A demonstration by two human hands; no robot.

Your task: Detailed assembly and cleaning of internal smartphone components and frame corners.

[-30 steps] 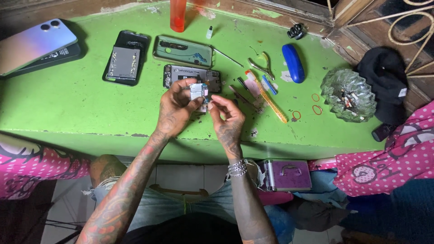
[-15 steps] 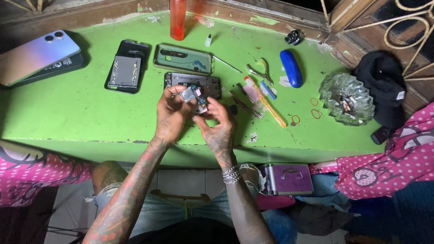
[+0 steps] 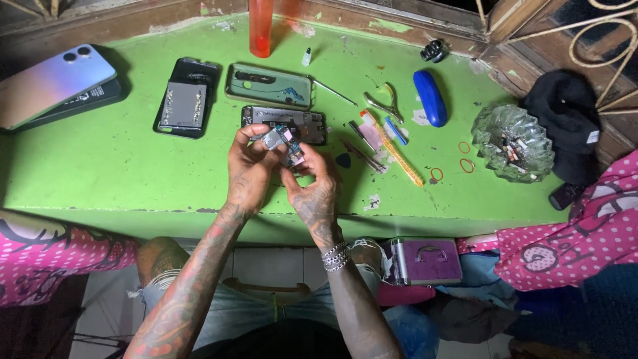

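Note:
My left hand [image 3: 247,174] and my right hand [image 3: 311,189] meet above the green table [image 3: 100,173], both pinching a small phone circuit board [image 3: 279,139] with metal shields and a blue part. Just behind the board lies an opened phone frame [image 3: 282,119]. Both hands hover over the table's front half, fingers curled around the board's edges.
On the table lie a phone with a shiny back [image 3: 50,83], a black phone half with a battery [image 3: 186,100], a green-tinted back cover [image 3: 269,85], cutters [image 3: 384,105], a blue case [image 3: 430,98], screwdrivers [image 3: 392,146], a glass ashtray [image 3: 512,143], an orange bottle [image 3: 260,26]. A purple box [image 3: 425,260] sits below the edge.
Both hands have stayed together on the circuit board, turning it slightly between the fingers. The view has shifted a little; nothing on the table has moved.

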